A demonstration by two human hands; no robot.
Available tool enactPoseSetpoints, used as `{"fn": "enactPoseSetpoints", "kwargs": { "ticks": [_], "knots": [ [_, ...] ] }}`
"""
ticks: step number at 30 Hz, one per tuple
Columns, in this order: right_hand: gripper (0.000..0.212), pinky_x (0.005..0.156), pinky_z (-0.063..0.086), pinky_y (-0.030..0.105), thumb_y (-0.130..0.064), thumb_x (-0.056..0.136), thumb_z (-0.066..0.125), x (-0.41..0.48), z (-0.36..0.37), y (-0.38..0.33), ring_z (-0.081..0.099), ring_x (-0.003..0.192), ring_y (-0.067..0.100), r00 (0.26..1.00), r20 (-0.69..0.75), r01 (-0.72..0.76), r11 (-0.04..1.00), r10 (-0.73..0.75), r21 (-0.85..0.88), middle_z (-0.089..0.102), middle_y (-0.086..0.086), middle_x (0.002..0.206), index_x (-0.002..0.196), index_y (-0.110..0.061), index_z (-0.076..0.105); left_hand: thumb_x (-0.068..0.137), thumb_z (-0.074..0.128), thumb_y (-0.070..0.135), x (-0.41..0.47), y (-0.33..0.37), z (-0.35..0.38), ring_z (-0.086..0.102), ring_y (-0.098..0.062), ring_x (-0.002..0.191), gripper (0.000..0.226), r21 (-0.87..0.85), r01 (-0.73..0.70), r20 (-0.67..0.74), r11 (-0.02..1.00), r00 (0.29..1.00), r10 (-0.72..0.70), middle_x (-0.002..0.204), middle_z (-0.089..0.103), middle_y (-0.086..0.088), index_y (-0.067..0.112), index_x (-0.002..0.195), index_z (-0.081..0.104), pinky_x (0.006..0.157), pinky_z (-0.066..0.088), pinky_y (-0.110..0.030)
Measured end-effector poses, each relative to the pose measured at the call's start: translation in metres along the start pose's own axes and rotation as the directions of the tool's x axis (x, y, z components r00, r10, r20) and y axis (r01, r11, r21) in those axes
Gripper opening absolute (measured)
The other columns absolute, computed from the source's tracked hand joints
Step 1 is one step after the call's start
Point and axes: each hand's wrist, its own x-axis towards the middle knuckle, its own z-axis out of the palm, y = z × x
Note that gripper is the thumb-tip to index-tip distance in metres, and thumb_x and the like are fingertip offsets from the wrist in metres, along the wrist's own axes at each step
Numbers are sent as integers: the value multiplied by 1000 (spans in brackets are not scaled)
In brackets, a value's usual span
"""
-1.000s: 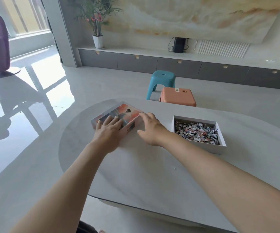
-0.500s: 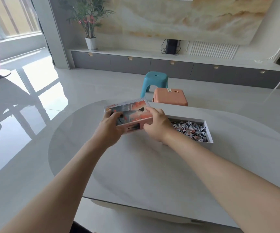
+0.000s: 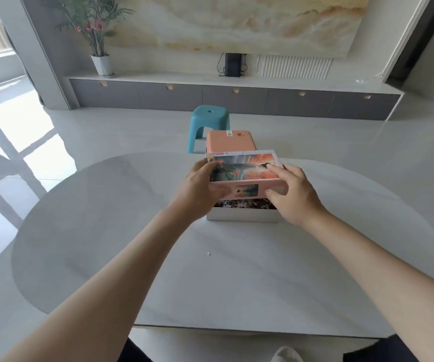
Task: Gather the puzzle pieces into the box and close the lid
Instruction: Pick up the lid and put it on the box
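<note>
Now up off the table (image 3: pixel 132 231) and over the box (image 3: pixel 242 218) with the lid (image 3: pixel 242 168) — flat on the left side a second ago, halfway across half a second ago, hovering tilted above the box at this point, not yet seated. Gripped at both short ends: left hand (image 3: pixel 197 189) curled round the left end, thumb on the near wall; right hand (image 3: pixel 293 194) pinching the right end, a finger on the printed top. Judging by this, only the closing left: lining up the lid's edges with the box walls and pressing down. Visible in the gap under the lid's near edge: puzzle pieces (image 3: pixel 239 204), heaped inside the box toward the far side of the table.

Counted: one box, one lid, two hands, one table, two stools beyond the far edge — a blue stool (image 3: pixel 209 118) and an orange stool (image 3: pixel 230 142). Also one tiny white speck (image 3: pixel 209 254) on the table nearer the person; too small to tell whether a stray piece or a crumb. Worth checking before pressing shut.
</note>
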Motion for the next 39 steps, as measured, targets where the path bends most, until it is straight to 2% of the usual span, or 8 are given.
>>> {"fn": "enactPoseSetpoints", "kwargs": {
  "ticks": [6, 21, 25, 28, 31, 33, 36, 39],
  "knots": [
    [57, 96, 26, 11, -14, 88, 69, -7, 5, 20, 45, 131, 16, 998, 59, -13, 998, 9, 69, 44, 3, 144, 142, -21, 50, 83, 71, 26, 0, -5, 21, 41, -17, 131, 65, 9, -1, 39, 1000, 999, 1, 148, 32, 1, 16, 141, 44, 108, 34, -26],
    [46, 92, 28, 11, -21, 87, 66, -13, 13, 20, 47, 104, 6, 991, 100, -94, 991, 85, 93, 42, -1, 129, 131, -28, 55, 85, 70, 27, -8, -18, 22, 44, -13, 127, 61, 37, 11, 79, 999, 997, -14, 148, 31, 5, 23, 140, 47, 95, 32, -14],
    [32, 91, 33, 17, -30, 91, 62, -11, 16, 21, 50, 101, 9, 990, 95, -115, 988, 105, 105, 42, 0, 124, 122, -26, 58, 87, 66, 34, -8, -17, 24, 43, -15, 128, 60, 105, -6, 107, 994, 994, -5, 149, 28, 6, 22, 142, 45, 102, 35, -22],
    [24, 92, 41, 23, -34, 94, 57, -8, 19, 25, 59, 96, 9, 992, 83, -106, 990, 98, 94, 44, 4, 122, 117, -27, 59, 90, 54, 46, -7, -14, 21, 44, -16, 122, 45, 132, -13, 84, 991, 996, 1, 141, 37, 6, 28, 132, 54, 99, 37, -26],
    [37, 102, 39, 28, -30, 92, 54, 2, 16, 28, 55, 115, 15, 990, 98, -97, 995, 97, -7, 38, 5, 135, 129, -27, 54, 95, 38, 48, 7, -13, 18, 33, -18, 128, 34, 214, -35, 50, 976, 998, 25, 140, 39, 4, 33, 118, 59, 103, 33, -35],
    [54, 111, 32, 33, -28, 92, 49, 8, 14, 26, 41, 133, 20, 979, 187, -67, 996, 78, -63, 22, 5, 154, 145, -26, 40, 94, 32, 50, 19, -19, 21, 26, -20, 136, 40, 230, -32, 111, 973, 994, 7, 148, 32, 4, 33, 125, 51, 110, 29, -41],
    [62, 118, 18, 37, -33, 97, 37, 12, 13, 27, 11, 150, 15, 939, 333, -59, 995, 83, -84, -2, -5, 165, 156, -29, 17, 93, 24, 55, 25, -29, 34, 8, -19, 146, 60, 272, -17, 251, 962, 967, -54, 160, 8, 5, 33, 149, 21, 118, 18, -43],
    [61, 119, 18, 39, -41, 99, 31, 12, 11, 34, 10, 150, 15, 929, 361, -35, 988, 87, -147, -5, -8, 165, 156, -31, 12, 97, 24, 49, 24, -31, 39, 7, -15, 145, 60, 318, -39, 231, 947, 972, -38, 159, 8, 2, 27, 151, 15, 118, 13, -38]
  ]
}}
